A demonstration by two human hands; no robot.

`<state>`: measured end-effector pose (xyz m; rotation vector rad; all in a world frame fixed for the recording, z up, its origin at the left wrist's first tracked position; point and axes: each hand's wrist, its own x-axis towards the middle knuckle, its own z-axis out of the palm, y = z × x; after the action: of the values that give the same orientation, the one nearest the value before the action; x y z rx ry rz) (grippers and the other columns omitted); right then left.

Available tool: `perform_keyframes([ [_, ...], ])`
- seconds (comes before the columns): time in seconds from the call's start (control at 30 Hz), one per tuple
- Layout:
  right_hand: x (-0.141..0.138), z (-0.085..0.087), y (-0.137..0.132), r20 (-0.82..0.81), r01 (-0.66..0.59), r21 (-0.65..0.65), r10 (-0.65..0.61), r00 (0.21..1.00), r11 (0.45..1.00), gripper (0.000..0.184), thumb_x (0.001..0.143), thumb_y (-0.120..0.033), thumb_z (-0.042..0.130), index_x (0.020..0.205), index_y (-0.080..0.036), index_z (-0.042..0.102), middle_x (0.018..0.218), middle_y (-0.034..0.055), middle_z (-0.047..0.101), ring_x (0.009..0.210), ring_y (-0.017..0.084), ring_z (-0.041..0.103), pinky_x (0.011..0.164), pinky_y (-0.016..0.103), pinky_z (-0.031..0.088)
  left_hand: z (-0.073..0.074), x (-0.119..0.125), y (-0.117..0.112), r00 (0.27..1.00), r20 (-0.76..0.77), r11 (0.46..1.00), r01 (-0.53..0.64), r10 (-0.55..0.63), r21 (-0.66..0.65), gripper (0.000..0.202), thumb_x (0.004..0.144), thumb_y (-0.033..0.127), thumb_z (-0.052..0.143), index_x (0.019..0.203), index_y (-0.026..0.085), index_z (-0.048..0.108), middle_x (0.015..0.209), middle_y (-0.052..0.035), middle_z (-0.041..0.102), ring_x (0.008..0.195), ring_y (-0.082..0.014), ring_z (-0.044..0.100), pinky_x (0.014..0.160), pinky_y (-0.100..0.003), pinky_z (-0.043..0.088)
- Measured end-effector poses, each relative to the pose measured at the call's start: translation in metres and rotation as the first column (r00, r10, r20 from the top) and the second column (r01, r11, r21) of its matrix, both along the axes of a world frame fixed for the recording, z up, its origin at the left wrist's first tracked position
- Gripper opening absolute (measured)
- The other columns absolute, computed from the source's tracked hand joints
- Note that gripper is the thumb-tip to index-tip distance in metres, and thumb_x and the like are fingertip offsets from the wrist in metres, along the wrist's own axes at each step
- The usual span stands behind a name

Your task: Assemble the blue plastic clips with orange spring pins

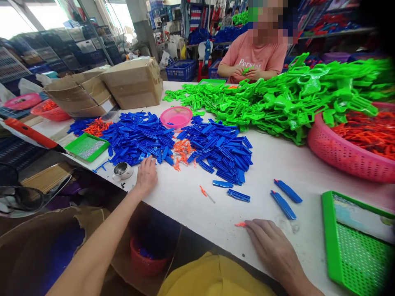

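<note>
1. L hand (146,174): lower left of ctr, on white table (308,172). Fingers curl down onto near edge of L blue pile (138,137); tips touch blue pcs. Tips hidden by back of hand, so cannot tell if anything is pinched.
2. R hand (271,242): lower ctr-right, palm down on table, fingers stretched out and close together. Small orange pc (240,224) touches the fingertips. Thumb hidden; cannot tell if pc is pinched.
3. R blue pile (219,150): ctr of frame, just right of L blue pile. Loose orange pcs (182,150) lie between the two piles.
4. Orange pc w/ spring (206,193): on bare table between the hands. Single blue pcs (238,195), two off, just right of it.
5. Orange-tipped blue pcs (288,191): two off, right of ctr, side by side, above R hand in frame.
6. Metal cup (122,169): just left of L hand. Green tray (72,146): further left.
7. Small pink basket (176,116): above ctr, where the two piles meet at the top.
8. Large pink basket (342,158): right edge, holds orange parts. Green parts heap (293,98): upper right, behind it.
9. Second green tray (327,230): lower right corner.
10. Cardboard boxes (132,82): upper left.
11. Co-worker in pink shirt (253,53): top ctr, across the table, both hands on a green part (247,70).
</note>
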<state>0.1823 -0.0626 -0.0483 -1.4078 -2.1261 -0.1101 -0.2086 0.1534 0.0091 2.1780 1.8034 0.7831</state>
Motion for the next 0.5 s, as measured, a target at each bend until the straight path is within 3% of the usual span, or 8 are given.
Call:
perform_keyframes([
  [0.13,-0.012,-0.001,0.014,0.010,0.065,0.018,-0.065,0.998,0.998,0.019,0.100,-0.026,0.047,0.104,-0.017,0.063,0.092,0.0084,0.067,0.084,0.022,0.059,0.076,0.037,0.048,-0.009,-0.015,-0.002,0.990,-0.138,1.000,-0.010,0.008,-0.013,0.043,0.079,0.007,0.043,0.119,0.007,0.060,0.138,-0.0283,0.053,0.133,-0.0433,0.042,0.107,-0.068,0.031],
  [0.33,-0.027,-0.004,0.035,-0.014,0.057,0.029,-0.056,0.998,0.998,0.018,0.100,-0.027,0.047,0.104,-0.017,0.062,0.093,0.0084,0.067,0.086,0.022,0.058,0.078,0.037,0.046,-0.025,0.000,-0.048,0.970,-0.227,0.995,0.095,-0.090,0.012,0.045,0.084,0.009,0.045,0.126,0.015,0.059,0.140,-0.0172,0.056,0.129,-0.0315,0.050,0.106,-0.050,0.043],
  [0.43,-0.028,-0.007,0.037,-0.040,0.059,0.036,-0.058,0.998,0.998,0.018,0.099,-0.029,0.050,0.105,-0.016,0.061,0.095,0.0086,0.067,0.086,0.022,0.058,0.080,0.038,0.046,-0.023,-0.023,-0.070,0.984,-0.174,0.963,0.089,-0.045,0.256,0.040,0.090,0.015,0.045,0.129,0.017,0.055,0.135,-0.0152,0.057,0.128,-0.0269,0.051,0.110,-0.046,0.041],
  [0.5,-0.026,-0.009,0.036,-0.051,0.066,0.046,-0.063,0.997,0.997,0.020,0.099,-0.030,0.051,0.108,-0.016,0.061,0.096,0.0090,0.068,0.087,0.022,0.058,0.080,0.038,0.047,-0.019,-0.054,-0.076,0.983,-0.056,0.885,-0.130,0.172,0.447,0.038,0.090,0.022,0.050,0.127,0.015,0.054,0.128,-0.0169,0.059,0.125,-0.0279,0.052,0.110,-0.047,0.039],
])
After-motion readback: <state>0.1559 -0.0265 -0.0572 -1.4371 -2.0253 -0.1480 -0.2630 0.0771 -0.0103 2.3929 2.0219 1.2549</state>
